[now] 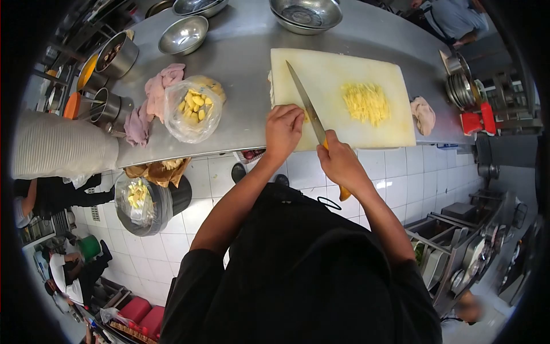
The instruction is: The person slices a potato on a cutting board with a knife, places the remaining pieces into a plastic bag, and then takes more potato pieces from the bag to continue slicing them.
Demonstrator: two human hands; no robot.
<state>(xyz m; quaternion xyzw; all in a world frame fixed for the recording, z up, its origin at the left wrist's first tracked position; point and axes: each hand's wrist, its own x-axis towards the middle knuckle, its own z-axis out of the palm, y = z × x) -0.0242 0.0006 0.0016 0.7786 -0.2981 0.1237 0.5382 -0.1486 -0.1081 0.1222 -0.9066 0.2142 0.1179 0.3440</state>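
Observation:
My right hand (338, 159) grips the orange handle of a long kitchen knife (305, 98), its blade pointing away across a white cutting board (286, 57). My left hand (283, 129) is closed, with curled fingertips at the board's near left part beside the blade. Under those fingertips is a small yellow piece of what looks like ginger (306, 117), mostly hidden. To the right of the knife lies a pile of thin yellow strips (366, 104). Left of the board, a clear plastic bag (189, 131) holds several peeled yellow pieces (196, 106).
Metal bowls (183, 35) stand at the back of the steel table (240, 69). Pink cloths (163, 86) lie left of the bag, another cloth (424, 116) right of the board. A lined bin (143, 221) stands on the floor. Other people are at the far right and left.

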